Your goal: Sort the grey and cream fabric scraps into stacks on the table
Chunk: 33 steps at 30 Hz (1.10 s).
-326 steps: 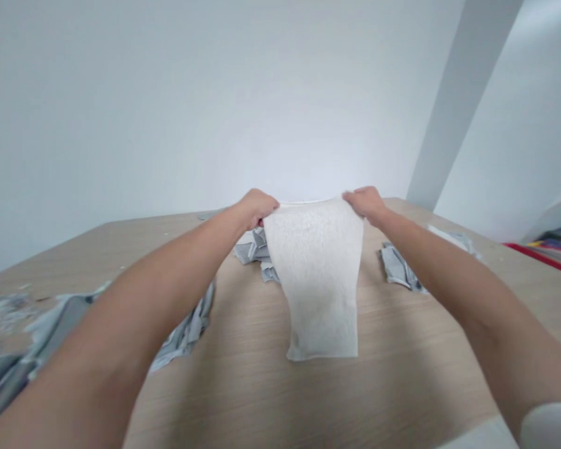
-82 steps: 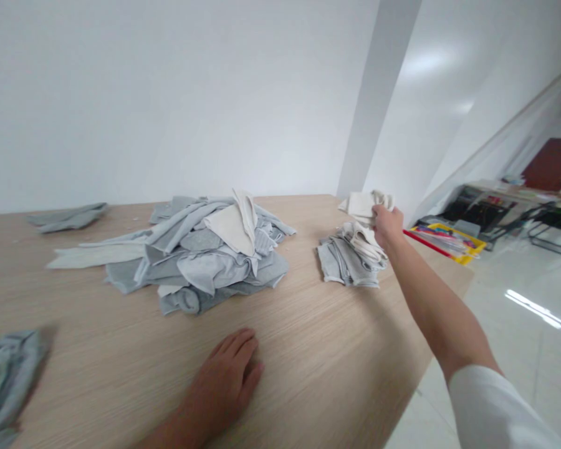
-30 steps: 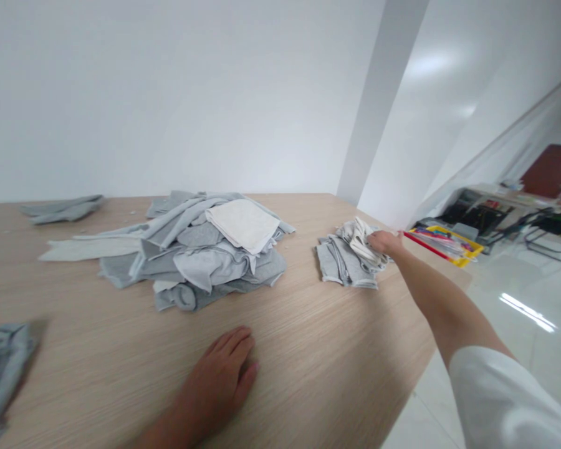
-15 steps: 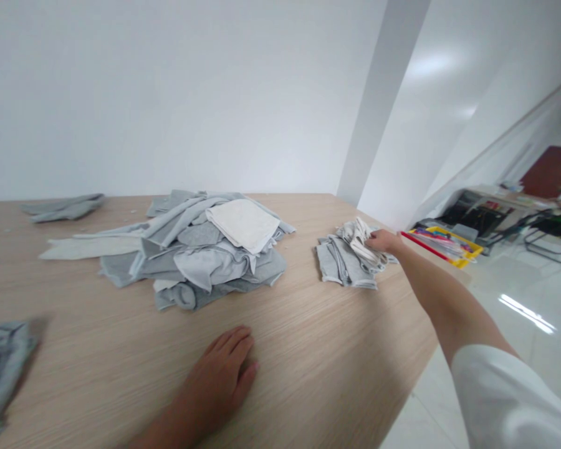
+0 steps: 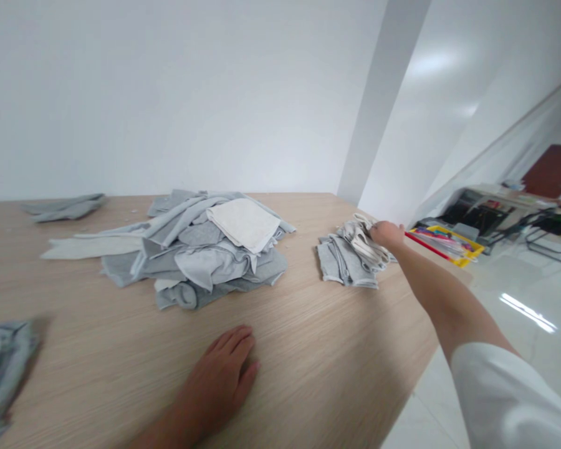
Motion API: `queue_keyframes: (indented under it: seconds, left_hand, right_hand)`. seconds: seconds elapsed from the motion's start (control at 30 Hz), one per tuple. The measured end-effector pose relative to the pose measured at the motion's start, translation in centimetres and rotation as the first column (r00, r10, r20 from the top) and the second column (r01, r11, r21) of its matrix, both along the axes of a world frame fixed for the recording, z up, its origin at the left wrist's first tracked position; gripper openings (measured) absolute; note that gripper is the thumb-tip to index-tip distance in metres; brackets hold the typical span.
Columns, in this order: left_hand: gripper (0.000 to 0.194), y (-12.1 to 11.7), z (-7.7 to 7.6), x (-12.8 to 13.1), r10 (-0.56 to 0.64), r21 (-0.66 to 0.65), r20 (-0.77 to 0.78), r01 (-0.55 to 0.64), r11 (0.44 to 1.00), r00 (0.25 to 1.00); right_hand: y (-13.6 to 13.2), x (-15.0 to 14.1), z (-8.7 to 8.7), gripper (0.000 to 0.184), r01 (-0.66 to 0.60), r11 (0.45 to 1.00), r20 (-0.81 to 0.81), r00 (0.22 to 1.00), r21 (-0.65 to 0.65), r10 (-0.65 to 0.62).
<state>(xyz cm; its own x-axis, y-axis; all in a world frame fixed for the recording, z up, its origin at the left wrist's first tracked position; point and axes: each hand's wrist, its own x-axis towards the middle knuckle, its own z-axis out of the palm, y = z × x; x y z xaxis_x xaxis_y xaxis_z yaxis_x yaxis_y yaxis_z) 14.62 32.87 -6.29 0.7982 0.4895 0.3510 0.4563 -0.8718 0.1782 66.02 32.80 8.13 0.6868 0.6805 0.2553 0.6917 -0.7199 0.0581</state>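
My left hand [image 5: 219,380] lies palm down on the wooden table [image 5: 285,349], fingers stretched out, holding nothing. In front of it is a loose heap of grey cloths [image 5: 210,262], topped by a flat off-white cloth [image 5: 244,224]. My right arm reaches far to the right. There my right hand [image 5: 387,234] is closed at the back edge of a crumpled cream cloth [image 5: 362,242]; its fingertips are partly hidden. This cloth rests on folded grey cloths [image 5: 339,265] near the table's right edge.
Another grey cloth [image 5: 68,207] lies near the wall at the back left, and a bunched grey cloth [image 5: 4,368] at the near left. Past the right edge are a yellow tray [image 5: 467,251] with a red rim piece, a shiny floor and a chair.
My right hand has moved slightly up and back along the cream cloth, whose back edge now sits a little higher. My left hand has stayed in place.
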Motion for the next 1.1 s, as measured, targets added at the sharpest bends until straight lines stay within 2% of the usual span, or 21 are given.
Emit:
queue_keyframes:
  seconds: [0.17,0.37,0.47,0.57,0.67,0.9,1.0,1.1]
  left_hand:
    - [0.032,-0.2,0.2,0.1,-0.004,0.001,-0.018,0.004,1.0,1.0]
    - [0.032,-0.4,0.5,0.2,0.01,-0.01,-0.017,-0.01,1.0,1.0]
    - [0.032,-0.5,0.5,0.2,0.012,-0.028,-0.022,-0.012,1.0,1.0]
    - [0.031,-0.5,0.4,0.1,0.01,-0.038,-0.016,-0.01,0.999,1.0]
    - [0.031,-0.5,0.5,0.1,0.01,-0.043,-0.017,-0.011,0.999,1.0]
    - [0.031,-0.5,0.7,0.3,0.009,-0.049,-0.012,-0.01,0.999,1.0]
    - [0.03,-0.5,0.7,0.3,0.012,-0.052,-0.011,-0.012,0.999,1.0]
    - [0.031,-0.4,0.5,0.3,0.012,-0.054,-0.003,-0.012,0.998,1.0]
  right_hand:
    - [1.0,-1.6,-0.6,0.048,0.029,0.995,0.041,0.999,0.091,-0.033]
    - [1.9,-3.2,-0.7,0.04,-0.101,0.991,-0.024,0.994,0.087,0.104]
    - [1.6,-3.3,0.1,0.051,-0.126,0.986,-0.052,0.99,0.11,0.132]
    - [1.5,-3.2,0.6,0.068,-0.082,0.985,-0.059,0.994,0.153,0.092]
    - [1.5,-3.3,0.6,0.074,-0.013,0.981,-0.063,0.998,0.192,0.026]
    - [1.2,-3.2,0.2,0.072,0.094,0.967,-0.09,0.993,0.238,-0.075]
    - [0.7,-2.7,0.3,0.071,0.105,0.972,-0.12,0.989,0.21,-0.081]
    - [0.3,-2.1,0.2,0.063,0.096,0.982,-0.148,0.986,0.162,-0.072]
